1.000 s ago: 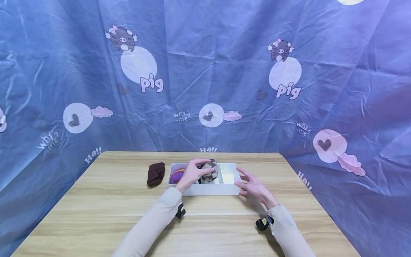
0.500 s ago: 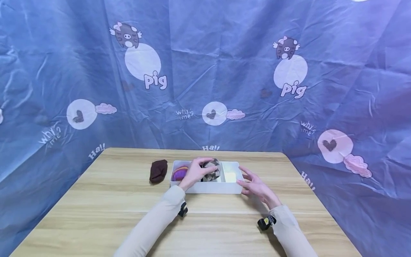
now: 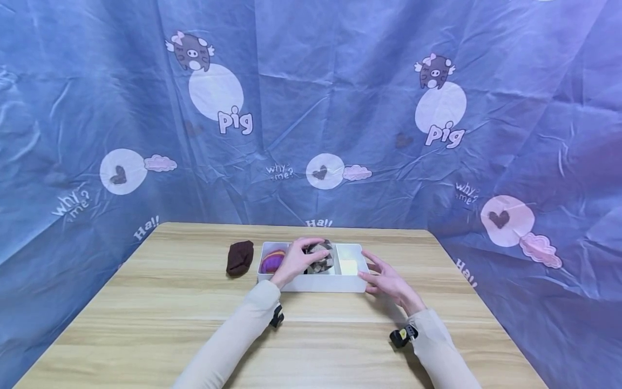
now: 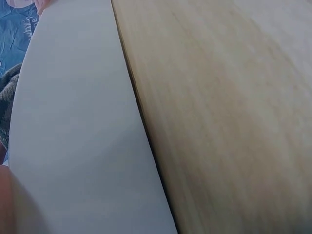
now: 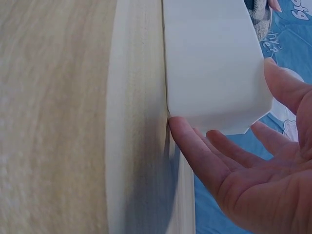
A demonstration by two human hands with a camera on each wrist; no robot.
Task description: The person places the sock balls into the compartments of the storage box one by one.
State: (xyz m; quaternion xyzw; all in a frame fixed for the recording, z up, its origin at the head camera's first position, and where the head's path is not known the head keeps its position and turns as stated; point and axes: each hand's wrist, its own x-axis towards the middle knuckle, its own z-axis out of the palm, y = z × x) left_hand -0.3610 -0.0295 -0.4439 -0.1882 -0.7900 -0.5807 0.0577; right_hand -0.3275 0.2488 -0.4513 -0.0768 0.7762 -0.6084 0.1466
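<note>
A long white divided box [image 3: 320,284] stands on the table. My left hand [image 3: 293,263] reaches into its middle part and holds a checkered rolled sock [image 3: 322,263], thumb on the near side and fingers over the top. In the left compartment lies a purple rolled sock [image 3: 272,263] with an orange edge. The right compartment shows a pale cream patch, whose kind I cannot tell. At the box's right end, my right hand [image 3: 392,285] grips the corner, its thumb at the front rim. The left wrist view shows mostly the box's front wall [image 4: 73,117].
A dark brown folded sock [image 3: 240,258] lies on the wooden table [image 3: 194,319], just left of the box. Behind the table hangs a blue printed curtain [image 3: 291,124]. Both wrists carry small black cameras.
The head view has shifted slightly. My left hand stays on the checkered sock, pressed a little lower into the box. My right hand keeps its place at the box's end.
</note>
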